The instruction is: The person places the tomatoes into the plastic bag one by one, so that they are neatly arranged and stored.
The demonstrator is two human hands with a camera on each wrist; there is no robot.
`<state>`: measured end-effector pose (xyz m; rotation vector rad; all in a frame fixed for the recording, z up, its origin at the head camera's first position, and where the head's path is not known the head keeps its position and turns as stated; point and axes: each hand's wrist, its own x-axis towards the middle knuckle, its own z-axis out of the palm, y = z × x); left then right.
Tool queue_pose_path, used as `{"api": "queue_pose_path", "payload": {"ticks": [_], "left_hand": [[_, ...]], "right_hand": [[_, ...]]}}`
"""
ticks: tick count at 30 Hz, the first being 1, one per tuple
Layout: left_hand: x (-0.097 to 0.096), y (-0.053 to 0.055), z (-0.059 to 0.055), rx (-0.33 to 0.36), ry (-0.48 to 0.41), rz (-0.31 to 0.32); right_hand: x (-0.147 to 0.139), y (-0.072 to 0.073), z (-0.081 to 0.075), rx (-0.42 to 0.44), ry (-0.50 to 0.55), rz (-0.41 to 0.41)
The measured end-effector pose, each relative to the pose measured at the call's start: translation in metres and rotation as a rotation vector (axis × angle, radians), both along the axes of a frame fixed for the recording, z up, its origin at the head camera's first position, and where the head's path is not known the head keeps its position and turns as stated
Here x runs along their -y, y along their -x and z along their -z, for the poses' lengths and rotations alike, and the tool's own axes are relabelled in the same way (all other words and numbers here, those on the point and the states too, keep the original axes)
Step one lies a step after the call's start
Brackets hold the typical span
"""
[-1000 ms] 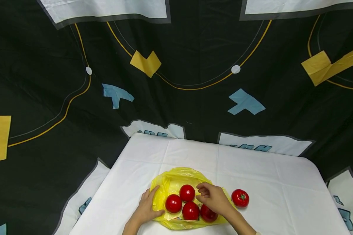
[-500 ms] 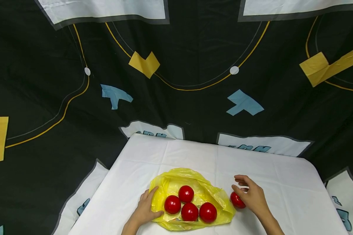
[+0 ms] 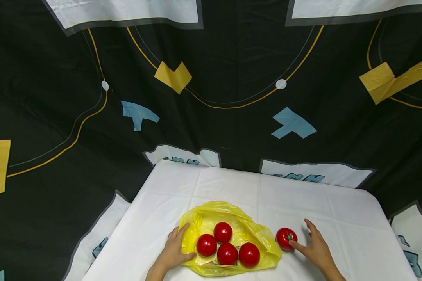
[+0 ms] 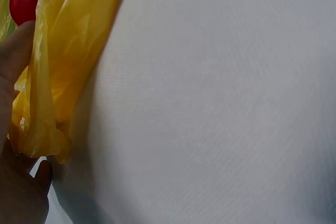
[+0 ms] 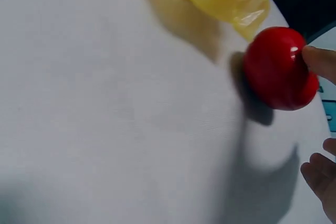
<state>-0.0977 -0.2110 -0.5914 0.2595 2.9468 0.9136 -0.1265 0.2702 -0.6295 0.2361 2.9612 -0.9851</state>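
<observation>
A yellow plastic bag [image 3: 211, 212] lies spread open on the white cloth, with several red tomatoes [image 3: 227, 254] in it. My left hand [image 3: 171, 249] holds the bag's left edge; in the left wrist view the yellow film [image 4: 68, 51] runs between thumb and fingers. Just right of the bag sits a lone tomato [image 3: 284, 236] with a green stem. My right hand [image 3: 316, 249] is spread at its right side, thumb over the tomato's edge, fingers apart from it. The right wrist view has the thumb [image 5: 321, 62] at the red tomato [image 5: 275, 69], other fingers well away.
A white cloth [image 3: 337, 218] covers the table and carries the bag and the tomatoes. Behind the far edge hangs a dark curtain [image 3: 211, 128] with yellow, blue and white patches.
My right hand has moved from above the bag to the right, passing over the lone tomato to its right side, and its fingers have spread. The left hand stays at the bag.
</observation>
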Motion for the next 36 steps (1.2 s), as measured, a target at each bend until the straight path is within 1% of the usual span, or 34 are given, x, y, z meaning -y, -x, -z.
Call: {"api": "queue_pose_path", "payload": {"ticks": [2,3,5,9,10,11,13,16,19,22,27,34,36], "left_hand": [[0.0,0.0,0.0,-0.001,-0.001,0.002],[0.0,0.0,-0.001,0.003,0.001,0.0],[0.0,0.0,-0.001,0.007,0.003,-0.002],[0.001,0.0,-0.002,0.009,0.011,-0.006],[0.001,0.0,-0.002,0.004,0.013,0.0],[0.001,0.001,-0.002,0.004,0.012,-0.001],[0.001,0.001,-0.003,0.012,0.01,-0.007],[0.001,0.001,-0.003,0.018,0.006,-0.003],[0.001,0.001,-0.002,0.032,0.002,-0.009],[0.001,0.001,-0.002,0.031,0.003,-0.006],[0.0,0.0,-0.002,0.033,-0.002,-0.005],[0.0,0.0,-0.002,0.037,-0.003,-0.003],[0.0,0.0,-0.002,0.04,-0.001,-0.002]], "right_hand": [[-0.002,0.003,0.014,0.027,0.004,-0.006],[-0.001,0.002,0.014,0.03,0.008,-0.01],[0.008,-0.004,0.0,0.03,0.034,-0.02],[0.025,-0.018,-0.044,-0.012,0.107,-0.085],[0.028,-0.021,-0.053,-0.012,0.132,-0.105],[0.03,-0.022,-0.058,-0.019,0.147,-0.119],[0.033,-0.025,-0.065,0.01,0.182,-0.134],[0.036,-0.027,-0.067,0.063,0.208,-0.131],[0.037,-0.028,-0.063,0.083,0.206,-0.133],[0.039,-0.028,-0.06,0.095,0.188,-0.133],[0.042,-0.028,-0.058,0.142,0.183,-0.12],[0.041,-0.028,-0.056,0.107,0.192,-0.119],[0.042,-0.029,-0.055,0.115,0.195,-0.104]]}}
